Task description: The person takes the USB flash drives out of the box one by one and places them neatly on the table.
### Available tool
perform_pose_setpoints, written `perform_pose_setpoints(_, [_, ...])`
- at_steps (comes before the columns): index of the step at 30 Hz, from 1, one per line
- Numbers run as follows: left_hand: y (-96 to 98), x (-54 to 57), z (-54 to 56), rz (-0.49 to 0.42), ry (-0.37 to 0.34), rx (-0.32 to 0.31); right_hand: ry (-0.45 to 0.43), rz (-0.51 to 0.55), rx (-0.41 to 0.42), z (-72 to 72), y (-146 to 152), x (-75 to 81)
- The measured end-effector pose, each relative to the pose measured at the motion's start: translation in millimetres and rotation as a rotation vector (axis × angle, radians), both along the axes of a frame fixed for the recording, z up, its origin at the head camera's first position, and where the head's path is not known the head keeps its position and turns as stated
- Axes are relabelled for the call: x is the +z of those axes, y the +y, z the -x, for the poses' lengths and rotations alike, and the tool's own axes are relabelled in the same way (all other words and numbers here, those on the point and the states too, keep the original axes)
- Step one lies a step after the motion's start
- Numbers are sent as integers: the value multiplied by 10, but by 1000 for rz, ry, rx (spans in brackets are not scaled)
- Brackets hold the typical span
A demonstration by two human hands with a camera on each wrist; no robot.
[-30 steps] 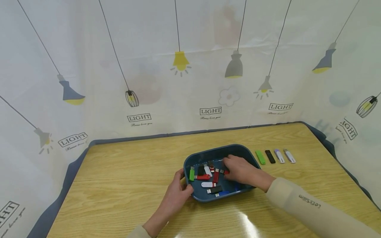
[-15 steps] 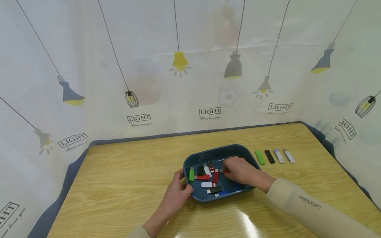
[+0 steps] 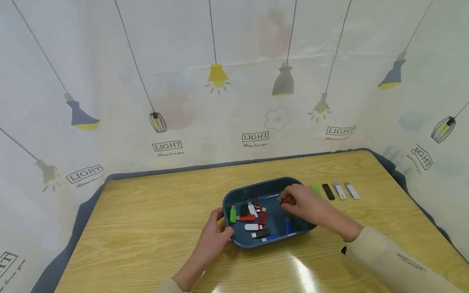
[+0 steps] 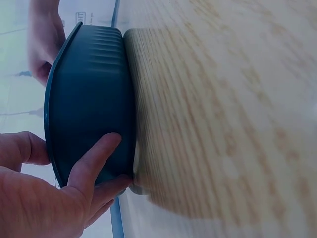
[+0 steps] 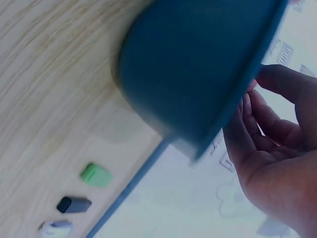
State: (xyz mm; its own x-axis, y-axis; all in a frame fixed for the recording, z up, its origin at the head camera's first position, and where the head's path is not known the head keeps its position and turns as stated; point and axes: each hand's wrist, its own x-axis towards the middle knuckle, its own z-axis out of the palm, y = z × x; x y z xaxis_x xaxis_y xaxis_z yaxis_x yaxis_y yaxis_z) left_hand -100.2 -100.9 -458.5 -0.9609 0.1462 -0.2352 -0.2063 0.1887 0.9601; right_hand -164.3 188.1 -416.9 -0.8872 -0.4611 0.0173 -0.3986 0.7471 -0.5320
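My left hand (image 3: 210,239) grips the left end of a dark blue plastic bin (image 3: 272,223). Its thumb is at the rim, and its fingers lie against the outer wall in the left wrist view. Over the bin's right half, my right hand (image 3: 309,206) pinches a red USB stick (image 3: 286,201) whose metal plug points left. The bin's wall mostly hides those fingertips in the right wrist view. Several other USB sticks lie in the bin, among them a green one (image 3: 233,215), a dark red one (image 3: 262,216), a white one (image 3: 253,227) and a blue one (image 3: 288,226).
Right of the bin, a row on the wooden table (image 3: 157,219) holds a green USB stick (image 5: 96,175), a black one (image 3: 328,191), a white-and-purple one (image 3: 340,191) and a white one (image 3: 352,190). A lamp-patterned curtain (image 3: 183,81) hangs behind the table.
My right hand has lifted and moved back and right with the red USB stick, uncovering the blue one on the bin's floor. My left hand stays on the bin.
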Motion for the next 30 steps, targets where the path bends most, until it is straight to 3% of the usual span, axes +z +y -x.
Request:
perform_pose_setpoints(3, [-7,3,9,-8,2,-3,-32,21,-33,-35,110,70])
perform_pose_setpoints(14, [-81,4,67,-40,14,-27,-12,19,-169,-75,601,213])
perform_pose_setpoints(30, [-127,27,119,-67,-34,-72,-44,11,-283,100,1274,78])
